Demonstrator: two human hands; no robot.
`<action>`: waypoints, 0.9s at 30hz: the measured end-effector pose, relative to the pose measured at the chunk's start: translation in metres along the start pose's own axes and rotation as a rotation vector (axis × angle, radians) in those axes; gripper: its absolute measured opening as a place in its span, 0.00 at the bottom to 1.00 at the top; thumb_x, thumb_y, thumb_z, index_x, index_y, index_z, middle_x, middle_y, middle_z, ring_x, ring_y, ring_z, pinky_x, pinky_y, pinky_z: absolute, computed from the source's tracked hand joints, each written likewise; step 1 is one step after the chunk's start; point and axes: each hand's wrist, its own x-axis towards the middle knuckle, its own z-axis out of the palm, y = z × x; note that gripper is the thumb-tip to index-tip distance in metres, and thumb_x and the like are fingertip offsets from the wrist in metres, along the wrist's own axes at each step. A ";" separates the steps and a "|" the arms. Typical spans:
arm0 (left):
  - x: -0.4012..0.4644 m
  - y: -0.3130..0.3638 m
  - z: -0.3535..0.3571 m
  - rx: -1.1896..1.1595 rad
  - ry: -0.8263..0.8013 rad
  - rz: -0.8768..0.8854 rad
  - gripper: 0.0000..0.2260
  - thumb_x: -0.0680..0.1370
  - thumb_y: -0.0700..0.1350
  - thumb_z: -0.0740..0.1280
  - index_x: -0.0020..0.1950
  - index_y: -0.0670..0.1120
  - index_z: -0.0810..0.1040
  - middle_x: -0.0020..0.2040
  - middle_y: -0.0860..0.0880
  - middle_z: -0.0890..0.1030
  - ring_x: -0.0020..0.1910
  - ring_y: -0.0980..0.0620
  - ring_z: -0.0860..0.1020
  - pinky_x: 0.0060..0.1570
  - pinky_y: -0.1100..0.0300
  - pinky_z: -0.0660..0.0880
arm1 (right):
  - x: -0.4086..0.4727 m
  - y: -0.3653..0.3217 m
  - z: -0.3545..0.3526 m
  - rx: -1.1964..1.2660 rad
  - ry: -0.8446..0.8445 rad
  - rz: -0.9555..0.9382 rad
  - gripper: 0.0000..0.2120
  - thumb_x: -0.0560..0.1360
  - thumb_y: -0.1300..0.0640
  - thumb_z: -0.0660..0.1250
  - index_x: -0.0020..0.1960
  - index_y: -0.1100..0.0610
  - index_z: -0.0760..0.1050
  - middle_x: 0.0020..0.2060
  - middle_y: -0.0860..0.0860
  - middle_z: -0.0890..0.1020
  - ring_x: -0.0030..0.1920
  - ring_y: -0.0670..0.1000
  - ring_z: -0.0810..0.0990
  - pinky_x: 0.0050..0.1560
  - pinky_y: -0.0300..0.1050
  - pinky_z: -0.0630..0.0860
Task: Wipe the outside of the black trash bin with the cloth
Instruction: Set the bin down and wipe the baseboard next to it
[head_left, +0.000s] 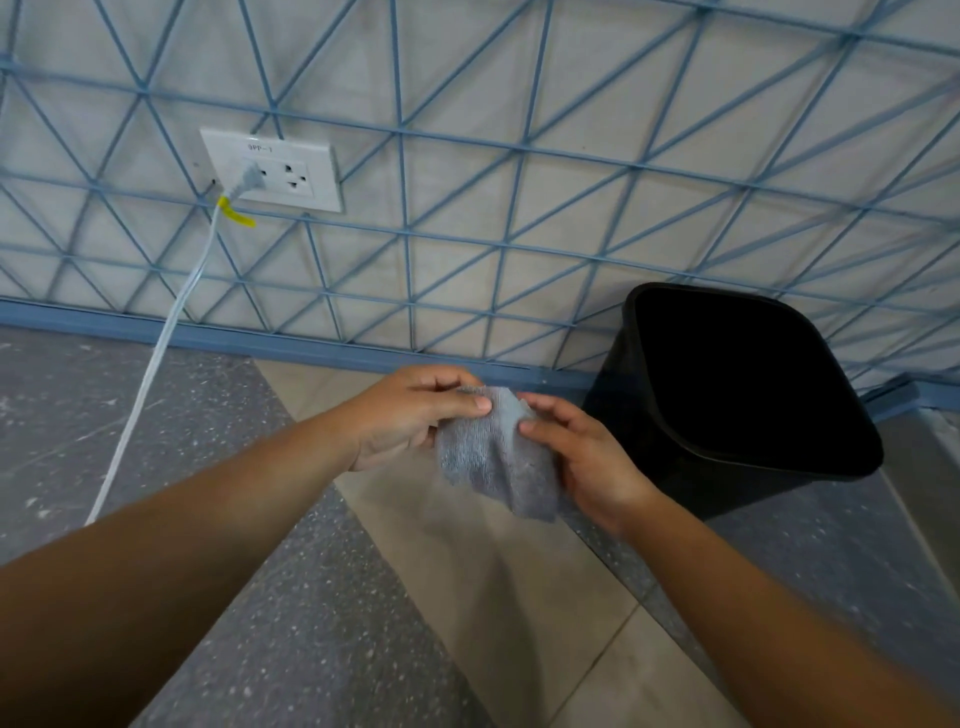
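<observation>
A grey-blue cloth (491, 452) hangs between both hands at the middle of the view. My left hand (402, 418) pinches its upper left edge with thumb and fingers. My right hand (584, 452) grips its right side. The black trash bin (649, 441) stands open-topped on the floor against the wall, just to the right of my right hand. Neither the cloth nor either hand touches the bin. The bin's inside is dark and its lower part is partly hidden behind my right hand.
A wall with blue line pattern runs behind, ending in a blue skirting (208, 338). A white socket plate (275, 171) holds a plug with a white cable (156, 358) that runs down across the floor at the left. Grey and beige tiles cover the floor.
</observation>
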 end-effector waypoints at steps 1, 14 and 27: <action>0.002 -0.005 -0.003 0.015 -0.015 -0.041 0.06 0.80 0.34 0.68 0.47 0.43 0.82 0.41 0.49 0.85 0.41 0.56 0.84 0.44 0.65 0.82 | 0.002 0.002 0.000 -0.039 0.015 -0.002 0.17 0.75 0.66 0.67 0.63 0.62 0.75 0.55 0.58 0.82 0.52 0.53 0.82 0.47 0.40 0.80; 0.016 -0.051 0.003 0.091 0.029 -0.142 0.05 0.81 0.41 0.70 0.48 0.47 0.84 0.42 0.52 0.87 0.43 0.55 0.84 0.47 0.63 0.80 | 0.022 0.014 -0.009 -0.536 -0.059 -0.017 0.20 0.69 0.66 0.75 0.58 0.58 0.74 0.48 0.50 0.78 0.47 0.44 0.77 0.49 0.34 0.74; 0.060 -0.089 -0.031 -0.047 0.418 -0.249 0.13 0.81 0.39 0.67 0.66 0.44 0.77 0.56 0.39 0.85 0.46 0.44 0.84 0.40 0.55 0.81 | 0.093 0.075 -0.010 -0.274 0.339 0.219 0.04 0.73 0.59 0.71 0.46 0.54 0.77 0.43 0.55 0.82 0.41 0.53 0.81 0.39 0.45 0.78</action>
